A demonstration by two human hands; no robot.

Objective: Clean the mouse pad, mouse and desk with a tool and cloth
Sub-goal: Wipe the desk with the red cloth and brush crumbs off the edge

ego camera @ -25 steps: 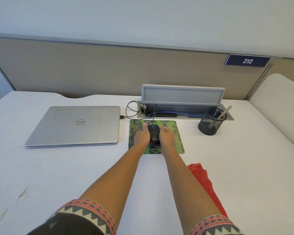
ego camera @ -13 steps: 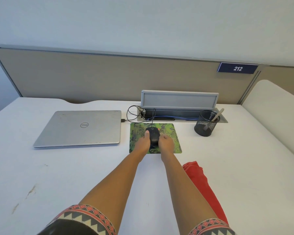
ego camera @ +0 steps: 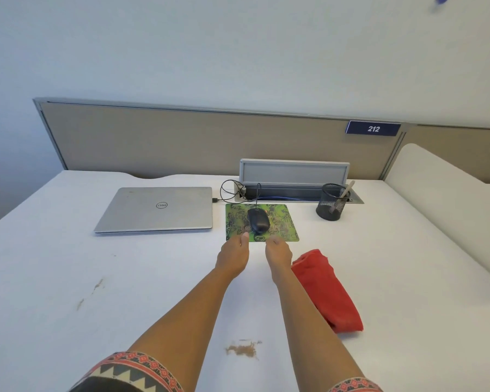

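Both hands are resting empty at the near edge of the green pad (ego camera: 262, 222), fingers loosely curled: the left hand (ego camera: 233, 253) touching the near-left corner, the right hand (ego camera: 278, 252) beside it. The black mouse (ego camera: 258, 220) is sitting on the pad, just beyond the fingertips. A red cloth (ego camera: 327, 290) is lying on the desk (ego camera: 68, 278) just right of the right forearm. Left of the pad, a closed laptop (ego camera: 156, 209) is showing a Dell logo. A blue sign (ego camera: 373, 128) on the far partition is reading 212.
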